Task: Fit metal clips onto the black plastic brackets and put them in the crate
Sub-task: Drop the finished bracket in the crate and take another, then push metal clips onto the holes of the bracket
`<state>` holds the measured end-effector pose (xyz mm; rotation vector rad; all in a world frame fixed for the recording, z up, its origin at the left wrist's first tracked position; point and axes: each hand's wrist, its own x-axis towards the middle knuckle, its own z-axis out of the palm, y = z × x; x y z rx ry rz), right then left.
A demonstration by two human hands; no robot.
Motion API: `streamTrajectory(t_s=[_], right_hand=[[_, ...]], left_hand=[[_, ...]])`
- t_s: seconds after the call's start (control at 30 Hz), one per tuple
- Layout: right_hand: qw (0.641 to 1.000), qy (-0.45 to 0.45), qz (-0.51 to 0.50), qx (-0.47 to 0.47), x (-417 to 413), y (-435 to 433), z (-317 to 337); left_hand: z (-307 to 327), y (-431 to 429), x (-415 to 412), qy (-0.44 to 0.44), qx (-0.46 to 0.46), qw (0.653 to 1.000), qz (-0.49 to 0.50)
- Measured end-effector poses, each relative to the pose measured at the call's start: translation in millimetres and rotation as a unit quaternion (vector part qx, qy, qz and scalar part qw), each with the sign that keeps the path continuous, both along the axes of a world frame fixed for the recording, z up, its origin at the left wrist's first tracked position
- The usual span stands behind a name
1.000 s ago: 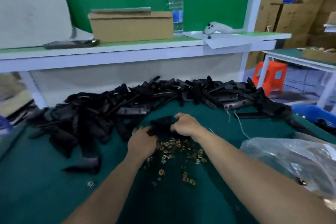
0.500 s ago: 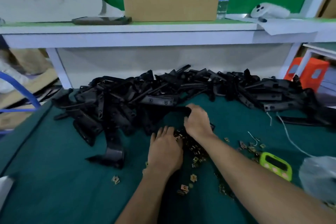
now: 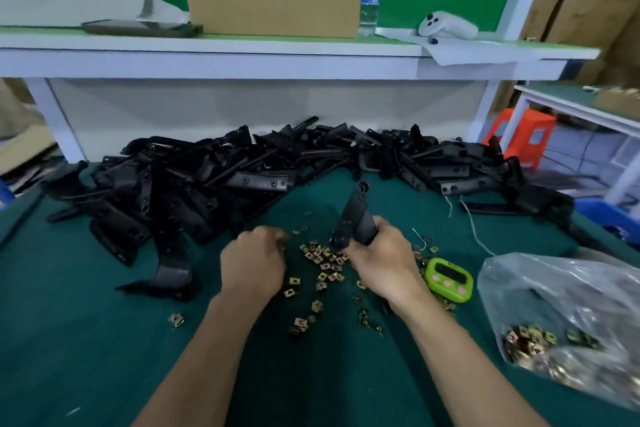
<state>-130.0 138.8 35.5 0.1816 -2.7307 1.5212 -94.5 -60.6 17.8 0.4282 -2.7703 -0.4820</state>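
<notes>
Right of my right grip point(image 3: 381, 256), a clear plastic bag point(image 3: 571, 288) holds brass-coloured metal clips point(image 3: 530, 340). That grip is closed round a black bracket point(image 3: 356, 211), whose far end points away from me. My left grip point(image 3: 254, 263) curls among loose clips point(image 3: 325, 260); I cannot tell whether it holds one. Beyond both grips, a bracket pile point(image 3: 242, 180) lies on the green surface point(image 3: 86, 340), below a white shelf point(image 3: 207, 57) that carries a cardboard box point(image 3: 273, 3).

right hand point(image 3: 381, 265) grips a black bracket point(image 3: 356, 215) over scattered metal clips point(image 3: 325, 260), left hand point(image 3: 254, 265) curled beside.

Black brackets point(image 3: 242, 180), brass-gold clips point(image 3: 323, 258), dk green tabletop point(image 3: 86, 340), lime-green timer point(image 3: 448, 279)
</notes>
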Motion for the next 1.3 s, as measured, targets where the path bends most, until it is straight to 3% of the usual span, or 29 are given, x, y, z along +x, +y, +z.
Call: streamTrajectory(t_s=[0.13,0.3,0.4,0.57,0.77,0.9,1.03,1.1,1.3], right_hand=[[0.990,0.026,-0.010,0.136,8.6,11.1,-2.6],[0.945,0.131,-0.048,0.295,13.8,14.1,-17.0],[0.940,0.162,-0.041,0.297,8.7,15.7,-24.6],[0.941,0.194,-0.031,0.274,1.7,16.0,-31.6],[0.934,0.153,-0.008,0.322,2.1,11.8,-34.9],[0.938,0.127,-0.004,0.324,1.6,10.6,-36.2],[0.938,0.120,0.023,0.323,4.0,9.4,-30.9],[0.937,0.119,0.053,0.325,6.9,7.0,-28.4],[0.932,0.121,0.072,0.335,13.3,-1.5,-26.7]], left_hand=[[-1.9,-1.8,11.5,-0.083,0.014,0.996,-0.040],[-13.9,3.6,29.6,-0.054,0.100,0.990,-0.081],[-18.7,12.2,34.4,-0.031,0.126,0.986,-0.105],[-18.1,19.1,36.7,0.032,0.213,0.975,-0.057],[-15.8,25.0,38.3,0.137,0.221,0.966,-0.004],[-25.8,17.2,33.0,0.102,0.166,0.980,-0.035],[-29.4,27.8,30.9,0.070,0.200,0.969,-0.129],[-32.0,38.2,30.8,0.062,0.173,0.971,-0.152],[-29.8,44.0,31.2,0.059,0.105,0.983,-0.136]])
